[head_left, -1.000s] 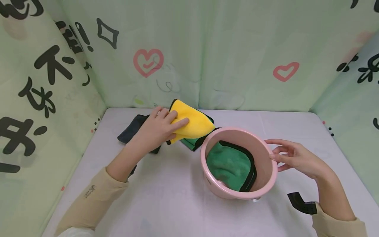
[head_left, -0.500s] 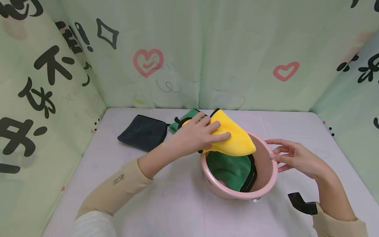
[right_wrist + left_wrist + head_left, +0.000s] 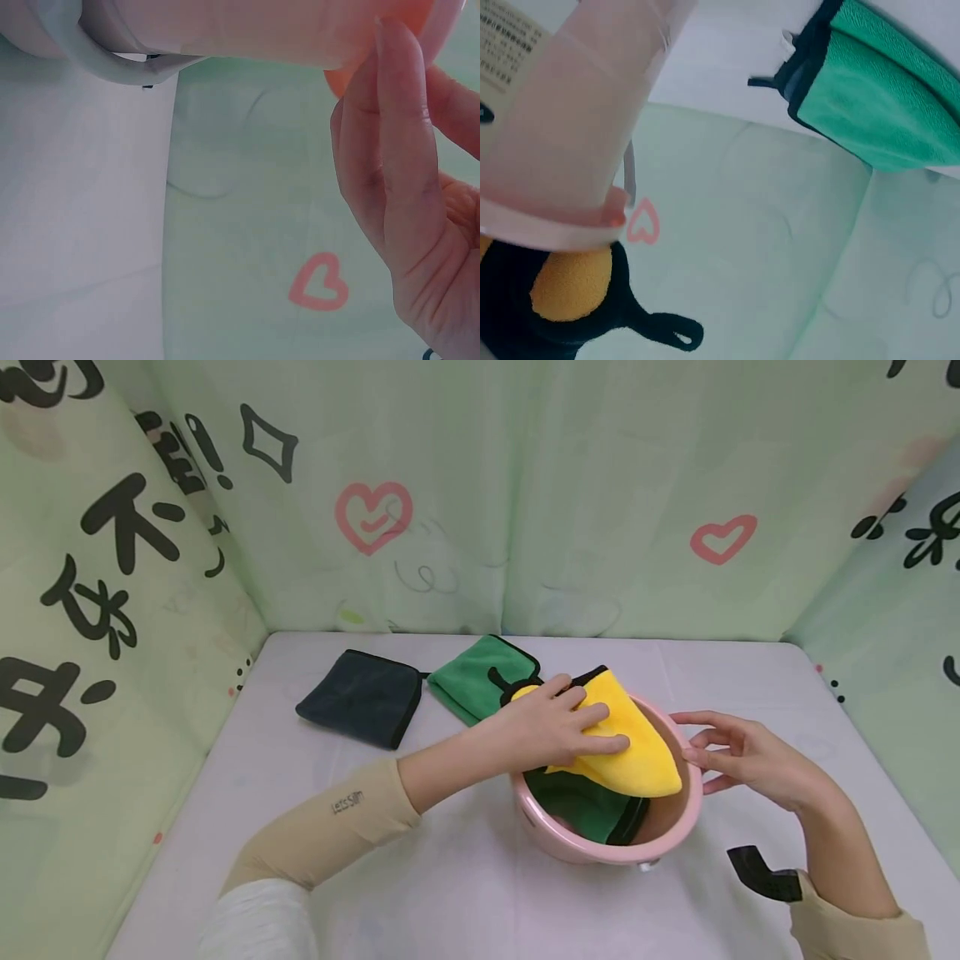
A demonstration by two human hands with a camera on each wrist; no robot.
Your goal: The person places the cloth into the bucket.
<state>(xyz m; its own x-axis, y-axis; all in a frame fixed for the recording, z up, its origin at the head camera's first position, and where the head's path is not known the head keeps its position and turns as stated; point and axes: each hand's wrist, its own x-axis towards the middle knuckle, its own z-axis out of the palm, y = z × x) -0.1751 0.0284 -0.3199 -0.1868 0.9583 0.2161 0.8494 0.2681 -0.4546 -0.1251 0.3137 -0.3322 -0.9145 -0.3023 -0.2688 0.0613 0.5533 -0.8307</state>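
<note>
A yellow cloth [image 3: 641, 747] with black edging is in my left hand [image 3: 547, 727], which grips it over the mouth of a pink bucket [image 3: 688, 810]. The cloth's lower part dips inside the rim. In the left wrist view the cloth's black edge and hanging loop [image 3: 671, 330] show beside the bucket rim; the left fingers are out of that view. Inside the bucket lies a folded green cloth [image 3: 573, 806], partly covered by the yellow one. My right hand [image 3: 757, 764] pinches the bucket's right rim between thumb and fingers, as the right wrist view also shows at the fingers [image 3: 405, 135].
Behind my left forearm, another folded green cloth [image 3: 480, 681] lies on the white table [image 3: 420, 877]. A dark navy cloth [image 3: 363, 697] is to its left. Printed pale green curtains [image 3: 600, 485] enclose the table's back and sides. A grey bucket handle [image 3: 142, 71] hangs outside the bucket.
My left hand has carried the yellow cloth rightward from above the table cloths to the bucket and lowered it into the mouth. The right hand stays at the rim.
</note>
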